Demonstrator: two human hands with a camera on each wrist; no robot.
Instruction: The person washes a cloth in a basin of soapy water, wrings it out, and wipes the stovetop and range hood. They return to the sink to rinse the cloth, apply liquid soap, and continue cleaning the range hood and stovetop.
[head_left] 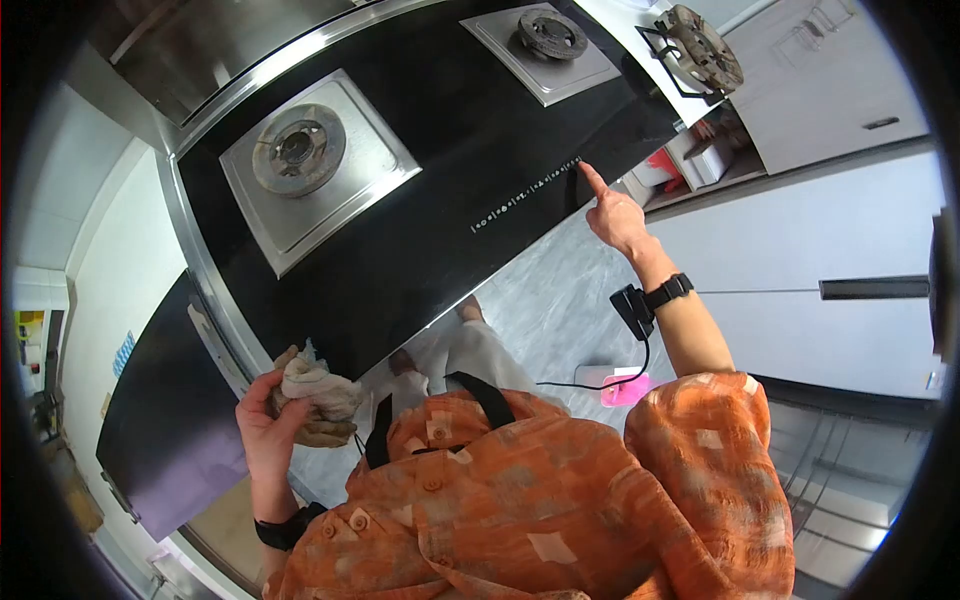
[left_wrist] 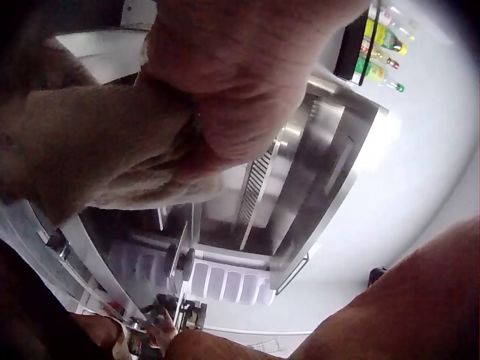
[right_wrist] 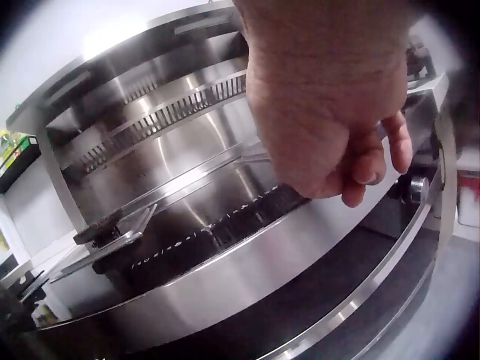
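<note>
In the head view my left hand [head_left: 264, 422] grips a crumpled, greyish-beige cloth [head_left: 325, 392] by the near left corner of the black glass cooktop [head_left: 430, 240]. Folds of the same cloth [left_wrist: 97, 142] hang from the fingers in the left wrist view. My right hand [head_left: 616, 218] reaches to the cooktop's front edge, index finger extended, its tip right at the end of a row of white touch-control marks [head_left: 525, 195]. The other fingers of that hand curl in, and nothing is held in them. The index fingertip is hidden in the right wrist view.
Two burners, a left one [head_left: 298, 150] and a right one [head_left: 552, 36], sit in steel plates. A detached burner part with a black pan support [head_left: 697, 50] stands on the white counter at the right. White cabinets [head_left: 780, 240] line the right side; a pink container [head_left: 625, 390] is on the floor.
</note>
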